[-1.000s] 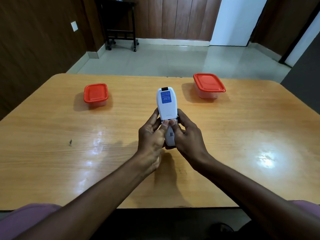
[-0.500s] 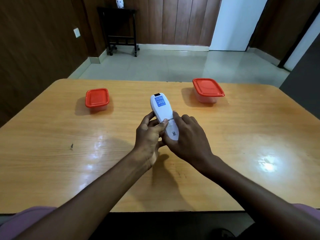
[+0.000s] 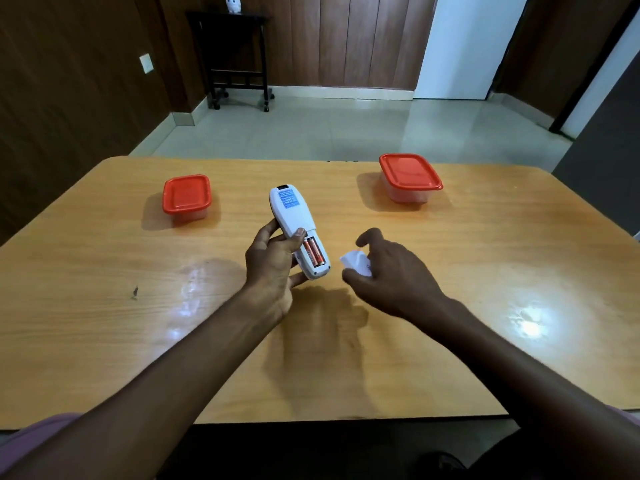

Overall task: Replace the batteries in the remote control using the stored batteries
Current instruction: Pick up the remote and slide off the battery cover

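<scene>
I see the left hand [image 3: 273, 261] gripping the remote [image 3: 297, 230] above the table [image 3: 104, 306], back side up, with the thumb laid across the white shell just above the open battery bay and the fingers wrapped underneath. The remote tilts away from me and slightly leftward, its blue label near the far end. Two orange batteries [image 3: 314, 251] sit side by side in the exposed bay near the close end. The right hand [image 3: 391, 271] is just beside the remote, not touching it, and pinches the white cover [image 3: 356, 262] between thumb and curled fingers, with the index finger raised above it. The cover shows only partly, since the hand hides its right portion; I cannot tell whether it touches the tabletop. On the far left of the table stands a small box [image 3: 187, 198] with a red lid on, well apart from the hands. On the far right stands a larger box [image 3: 409, 178], also clear-walled with a red lid closed. I cannot tell what either box holds. Both forearms reach in from the near edge, and a strip of lilac sleeve [image 3: 31, 441] shows at the lower left corner.
</scene>
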Available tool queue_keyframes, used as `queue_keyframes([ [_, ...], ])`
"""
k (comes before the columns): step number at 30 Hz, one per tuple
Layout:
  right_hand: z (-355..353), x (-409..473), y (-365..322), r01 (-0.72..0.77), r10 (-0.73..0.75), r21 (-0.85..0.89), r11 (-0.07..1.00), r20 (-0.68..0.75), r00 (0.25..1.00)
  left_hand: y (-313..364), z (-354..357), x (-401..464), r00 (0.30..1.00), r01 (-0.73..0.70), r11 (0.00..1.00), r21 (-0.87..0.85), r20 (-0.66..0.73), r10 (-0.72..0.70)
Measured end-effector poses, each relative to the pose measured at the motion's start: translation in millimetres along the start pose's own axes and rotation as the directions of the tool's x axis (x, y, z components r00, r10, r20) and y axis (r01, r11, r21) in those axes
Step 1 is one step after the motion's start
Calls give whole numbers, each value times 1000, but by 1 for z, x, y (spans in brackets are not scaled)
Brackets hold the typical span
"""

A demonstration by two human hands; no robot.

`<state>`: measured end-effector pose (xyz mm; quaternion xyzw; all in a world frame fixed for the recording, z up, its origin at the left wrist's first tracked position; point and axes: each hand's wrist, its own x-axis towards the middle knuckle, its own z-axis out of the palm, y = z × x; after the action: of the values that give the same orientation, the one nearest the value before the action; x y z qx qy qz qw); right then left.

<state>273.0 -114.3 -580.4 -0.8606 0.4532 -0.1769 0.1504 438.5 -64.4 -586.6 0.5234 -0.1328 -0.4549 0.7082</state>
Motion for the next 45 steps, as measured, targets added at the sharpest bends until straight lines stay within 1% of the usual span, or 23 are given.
queue_keyframes([
  [2,-1,9,13,-58,58,-82,995,1,998,-2,-1,0,1000,18,1000,8,-5,-18],
  [6,5,25,40,-102,111,-281,954,15,994,-6,-3,1,999,46,999,11,-2,-46],
  [10,6,35,44,-175,177,-355,918,-27,984,-8,-4,1,998,58,998,19,9,-58],
  [11,5,36,44,-181,177,-387,904,-44,983,-8,-4,0,998,61,998,22,11,-62],
  [13,2,34,38,-155,135,-429,890,-77,988,-7,-4,1,997,70,997,22,14,-71],
  [14,1,33,34,-119,90,-411,904,-90,992,-7,-3,0,997,75,997,23,15,-75],
  [15,0,31,29,-64,31,-357,932,-96,995,-7,-3,0,997,77,997,28,17,-77],
  [17,0,24,18,90,-104,-160,983,-80,991,-6,-1,0,997,75,996,47,28,-76],
  [19,3,17,8,240,-239,21,970,-65,969,-6,0,-2,997,65,995,73,47,-68],
  [20,4,14,4,293,-289,62,954,-67,955,-6,0,-2,996,58,995,83,59,-63],
  [22,9,12,0,346,-341,73,935,-75,937,-7,1,-3,995,49,994,102,80,-57],
  [28,14,13,-1,335,-332,45,941,-63,941,-10,1,-6,994,13,986,167,102,-30],
  [32,14,12,-2,335,-329,71,940,-77,941,-9,1,-6,992,-39,981,189,125,16],
  [36,13,13,-2,335,-330,88,938,-64,942,-7,1,-7,992,-65,979,195,117,43],
  [41,15,14,-4,310,-304,131,942,-60,951,-7,0,-8,994,-55,981,187,104,36],
  [45,15,18,-5,294,-298,228,928,-19,954,-7,0,-9,994,-25,984,179,110,5],
])
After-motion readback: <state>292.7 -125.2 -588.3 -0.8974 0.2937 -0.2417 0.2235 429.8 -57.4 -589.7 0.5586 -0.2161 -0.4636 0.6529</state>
